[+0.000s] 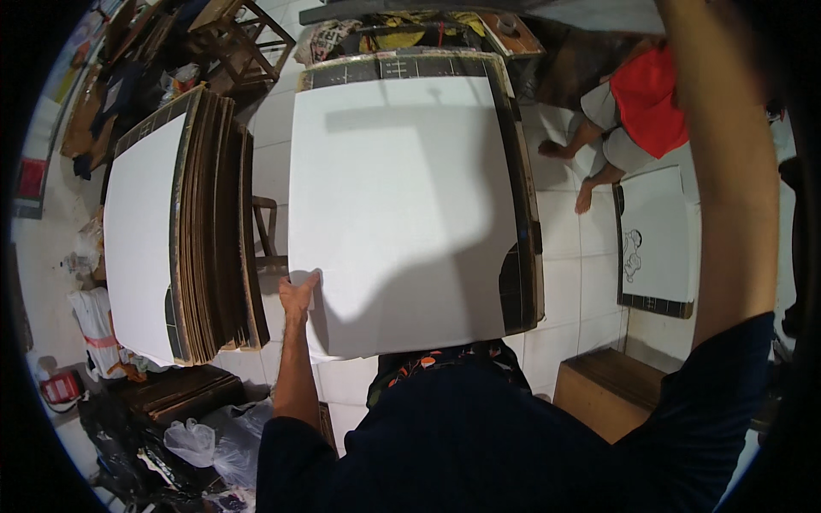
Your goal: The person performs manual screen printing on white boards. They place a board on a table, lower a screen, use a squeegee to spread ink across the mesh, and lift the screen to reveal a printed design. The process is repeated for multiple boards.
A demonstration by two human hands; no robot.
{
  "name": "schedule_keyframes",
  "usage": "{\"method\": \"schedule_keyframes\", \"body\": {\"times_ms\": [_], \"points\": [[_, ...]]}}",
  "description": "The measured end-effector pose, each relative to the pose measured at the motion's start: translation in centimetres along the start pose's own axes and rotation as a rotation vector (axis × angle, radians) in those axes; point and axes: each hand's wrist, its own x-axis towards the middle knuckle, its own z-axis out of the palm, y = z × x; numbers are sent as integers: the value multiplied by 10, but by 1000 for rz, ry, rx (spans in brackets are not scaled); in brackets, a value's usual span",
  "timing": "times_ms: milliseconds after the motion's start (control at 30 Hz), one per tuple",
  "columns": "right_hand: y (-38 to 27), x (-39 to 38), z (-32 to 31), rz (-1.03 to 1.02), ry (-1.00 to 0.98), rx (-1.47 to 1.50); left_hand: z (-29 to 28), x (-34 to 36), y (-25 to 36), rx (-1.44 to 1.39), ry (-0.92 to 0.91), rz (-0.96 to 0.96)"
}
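In front of me lies a large dark board with a white cloth point(376, 171) spread over it, its dark margin showing along the far and right edges. My left hand point(297, 291) grips the cloth at its near left edge, thumb on top and fingers at the border. The fingers' undersides are hidden. My right arm is raised along the right side of the view, and its hand is out of the picture. A broad shadow falls across the cloth's right half.
At the left, a thick stack of boards point(209, 248) carries another white cloth. A board with a cartoon outline on white cloth point(658, 231) leans at the right, above a cardboard box point(603, 393). Another person in red point(650, 98) sits at the far right. Plastic bags point(222, 445) lie lower left.
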Motion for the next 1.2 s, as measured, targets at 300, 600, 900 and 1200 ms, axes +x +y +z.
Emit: {"method": "schedule_keyframes", "body": {"times_ms": [300,600,900,1200], "points": [[-26,-184,22,21,1,37,58,-145,252,-519,-306,784],[-79,-479,143,49,-274,97,153,-197,226,-1122,-555,-453],[-50,-488,220,36,-602,154,175,-134,124,122,-123,458],[-57,-486,207,34,-662,210,194,-120,123,287,-69,930]]}}
